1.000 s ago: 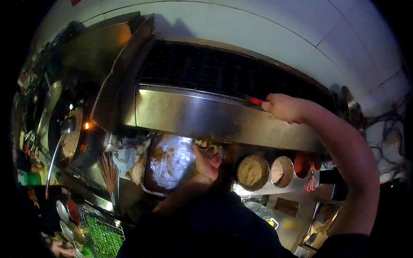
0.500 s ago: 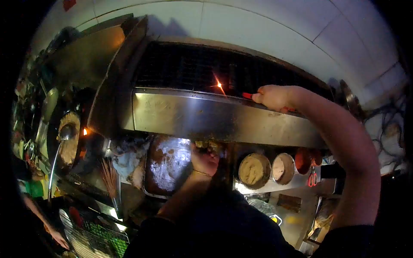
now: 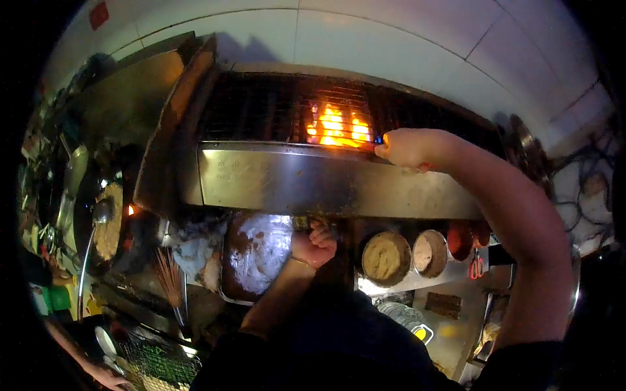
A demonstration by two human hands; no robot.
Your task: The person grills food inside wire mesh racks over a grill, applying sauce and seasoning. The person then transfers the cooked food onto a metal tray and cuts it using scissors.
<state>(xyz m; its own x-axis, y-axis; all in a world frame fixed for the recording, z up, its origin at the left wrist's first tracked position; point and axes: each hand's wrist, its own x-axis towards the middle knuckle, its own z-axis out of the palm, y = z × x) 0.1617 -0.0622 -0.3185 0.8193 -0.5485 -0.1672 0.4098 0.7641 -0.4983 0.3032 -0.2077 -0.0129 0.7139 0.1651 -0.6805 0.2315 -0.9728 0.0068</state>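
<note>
My right hand [image 3: 411, 148] is closed at the front edge of a grill [image 3: 261, 107], around a mostly hidden red lighter [image 3: 425, 167]. Left of its fingertips, bright orange flames [image 3: 339, 127] burn under the grill bars. Below the grill's steel front panel [image 3: 280, 179], my left hand [image 3: 314, 244] is curled with its fingers folded in. It is beside a dull yellowish part [image 3: 302, 222] under the panel; whether anything is inside the fingers is hidden. A metal tray [image 3: 257, 257] with a stained, shiny surface lies left of this hand.
Bowls of tan powder [image 3: 386, 259] and pale powder [image 3: 430, 253] stand at right, near red-handled scissors [image 3: 476, 266]. Skewers [image 3: 171, 283] lie left of the tray. A wok [image 3: 111, 228] with a ladle is farther left. Another person's arm [image 3: 85, 358] reaches in at lower left.
A small spark at the grill has become a wide patch of flames. My left hand has shifted slightly and its fingers are more curled. The other person's arm has moved rightward.
</note>
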